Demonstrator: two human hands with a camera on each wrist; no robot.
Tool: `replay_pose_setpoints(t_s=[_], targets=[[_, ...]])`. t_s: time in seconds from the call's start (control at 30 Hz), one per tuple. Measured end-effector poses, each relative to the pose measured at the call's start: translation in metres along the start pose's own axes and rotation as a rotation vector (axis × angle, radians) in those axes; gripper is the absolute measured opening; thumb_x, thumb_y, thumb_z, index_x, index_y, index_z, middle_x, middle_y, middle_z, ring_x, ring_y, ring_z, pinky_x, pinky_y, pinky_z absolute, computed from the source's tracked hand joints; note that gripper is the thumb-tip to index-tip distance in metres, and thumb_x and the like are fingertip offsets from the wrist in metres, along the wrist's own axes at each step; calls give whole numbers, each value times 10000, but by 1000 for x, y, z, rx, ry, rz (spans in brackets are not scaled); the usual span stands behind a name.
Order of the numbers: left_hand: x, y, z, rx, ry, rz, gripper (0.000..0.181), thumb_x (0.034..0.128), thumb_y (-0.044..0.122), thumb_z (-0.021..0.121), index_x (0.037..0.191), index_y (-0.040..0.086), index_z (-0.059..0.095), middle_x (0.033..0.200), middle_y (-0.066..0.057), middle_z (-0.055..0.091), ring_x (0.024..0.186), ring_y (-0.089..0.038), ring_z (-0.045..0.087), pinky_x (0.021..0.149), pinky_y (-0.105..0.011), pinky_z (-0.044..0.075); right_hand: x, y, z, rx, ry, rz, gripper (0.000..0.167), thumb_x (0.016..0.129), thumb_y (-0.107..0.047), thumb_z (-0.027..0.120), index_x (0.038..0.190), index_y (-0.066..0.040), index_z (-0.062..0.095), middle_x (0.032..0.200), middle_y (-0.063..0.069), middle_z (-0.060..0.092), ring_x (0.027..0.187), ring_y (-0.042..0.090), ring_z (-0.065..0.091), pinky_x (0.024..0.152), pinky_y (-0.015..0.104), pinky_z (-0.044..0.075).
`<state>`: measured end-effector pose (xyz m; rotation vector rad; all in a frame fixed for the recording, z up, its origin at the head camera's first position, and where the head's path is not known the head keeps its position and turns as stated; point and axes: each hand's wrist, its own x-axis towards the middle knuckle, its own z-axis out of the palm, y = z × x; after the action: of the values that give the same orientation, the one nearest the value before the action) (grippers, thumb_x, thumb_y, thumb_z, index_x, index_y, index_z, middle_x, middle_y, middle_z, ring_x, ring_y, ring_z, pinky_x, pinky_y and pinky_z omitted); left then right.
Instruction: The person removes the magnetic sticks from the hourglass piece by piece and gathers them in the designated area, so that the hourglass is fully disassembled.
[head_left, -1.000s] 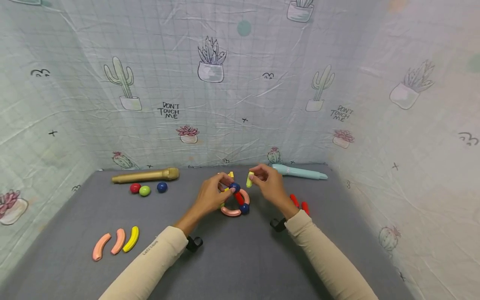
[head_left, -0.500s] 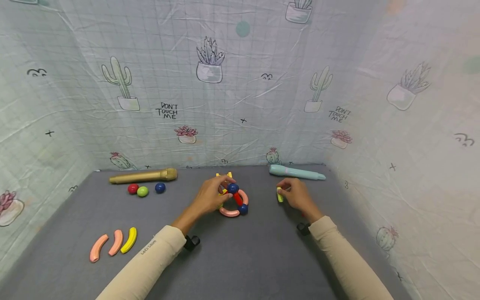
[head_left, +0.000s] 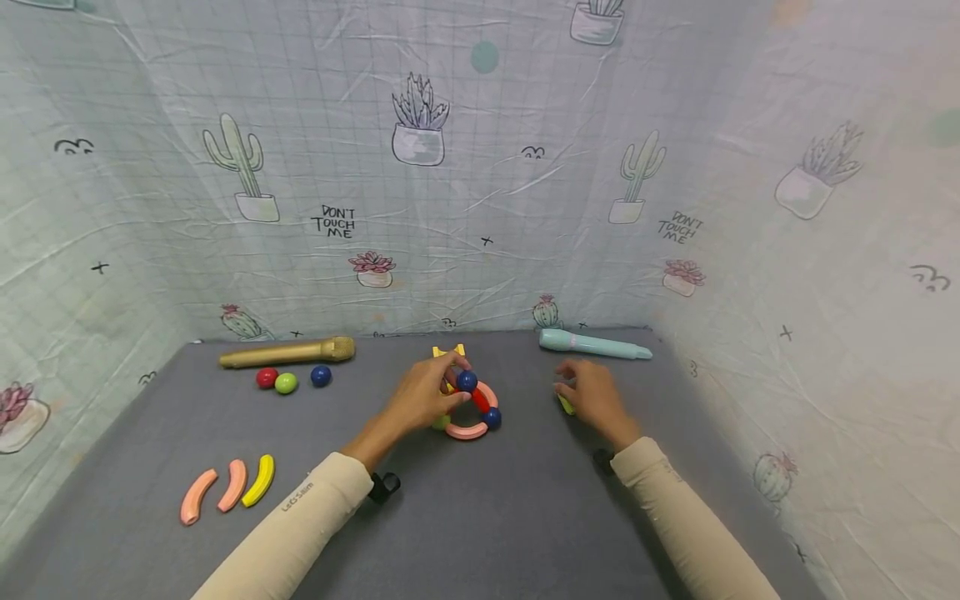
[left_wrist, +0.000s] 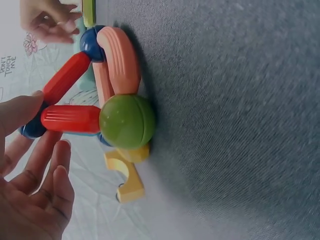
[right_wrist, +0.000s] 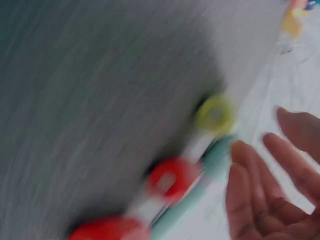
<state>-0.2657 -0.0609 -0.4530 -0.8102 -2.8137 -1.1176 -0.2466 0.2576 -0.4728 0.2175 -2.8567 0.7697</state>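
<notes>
In the head view my left hand (head_left: 420,397) pinches a navy blue ball (head_left: 467,381) between thumb and fingers. That ball tops a build of magnetic toy pieces. The left wrist view shows red rods (left_wrist: 70,118) slanting down from it to a green ball (left_wrist: 127,121) and another blue ball (left_wrist: 92,45). Curved salmon rods (left_wrist: 120,60) join these near the tabletop. My right hand (head_left: 597,398) hovers with parted fingers over a yellow-green rod (right_wrist: 216,115) lying on the table. A gap shows between fingers and rod in the right wrist view, which is blurred.
A notched yellow piece (head_left: 448,350) stands behind the build. Red rods (right_wrist: 172,180) lie beside the yellow-green one. A gold microphone (head_left: 288,352), a light-blue microphone (head_left: 596,344), loose balls (head_left: 286,382) and curved rods (head_left: 260,481) lie on the grey table. Patterned cloth (head_left: 300,167) encloses it.
My right hand has carried the yellow-green rod away from the build to the right, set it down and let go. The left hand stays on the blue ball; the build has shifted slightly.
</notes>
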Motion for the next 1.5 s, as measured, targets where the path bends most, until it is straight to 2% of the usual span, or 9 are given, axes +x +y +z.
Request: replay_pose_setpoints(t_s=[0.13,0.3,0.5,0.63,0.8,0.93,1.13,1.37,1.5], targets=[[0,1,-3,51,-31,23,400,920,213,855,1284,200,691,978,20,755,843,-143,670,777,-334,552,2,-24,7,182,-14,-81,313,985,-211,783,1278,-110,744,1095,103,798,934,250,776,830,449,622],[0,2,-7,107,-49,70,405,939,156,828,1320,183,694,999,-2,763,851,-163,670,789,-367,568,10,-49,21,461,-195,-162,417,1005,-237,762,1409,-185,672,1180,103,784,996,213,761,875,371,615],[0,4,-8,210,-52,113,420,951,128,810,1339,218,678,1049,-2,767,944,-190,709,817,-402,598,17,-68,39,679,-389,-200,501,1021,-158,732,1496,-105,581,1277,200,744,1081,258,756,917,379,625],[1,5,-8,316,-40,154,438,947,142,817,1348,239,674,1174,-23,734,1056,-219,693,892,-452,611,23,-74,51,739,-449,-203,537,1027,-113,711,1529,-50,530,1265,237,742,1091,221,751,922,329,614],[1,5,-7,377,-34,190,458,941,165,827,1359,267,672,1220,-37,700,1052,-218,672,875,-459,613,28,-76,64,854,-514,-160,615,1035,-52,680,1598,-30,436,1406,250,675,1259,251,704,1010,329,591],[2,5,-8,371,-42,196,463,936,164,829,1359,264,668,1224,-46,696,1046,-230,675,866,-464,616,28,-79,66,886,-509,-117,611,1027,-42,686,1592,-32,453,1441,234,659,1290,266,691,1015,336,590],[1,6,-7,376,-43,213,471,913,182,848,1334,255,651,1247,-54,699,1065,-249,695,876,-469,623,26,-82,66,867,-476,-117,587,1012,-18,697,1564,-30,498,1379,237,697,1235,236,722,979,304,599],[0,3,-2,337,5,207,438,923,177,838,1291,250,610,1207,-35,720,1065,-228,706,882,-453,615,27,-81,69,893,-468,-98,514,1009,16,683,1505,-5,549,1299,265,728,1120,131,742,920,259,602],[0,2,-2,276,52,177,422,948,176,816,1286,248,573,1163,-14,723,1029,-204,698,851,-434,600,26,-79,69,884,-458,-102,448,1018,-18,690,1455,-10,591,1278,264,737,1121,184,754,899,253,600]])
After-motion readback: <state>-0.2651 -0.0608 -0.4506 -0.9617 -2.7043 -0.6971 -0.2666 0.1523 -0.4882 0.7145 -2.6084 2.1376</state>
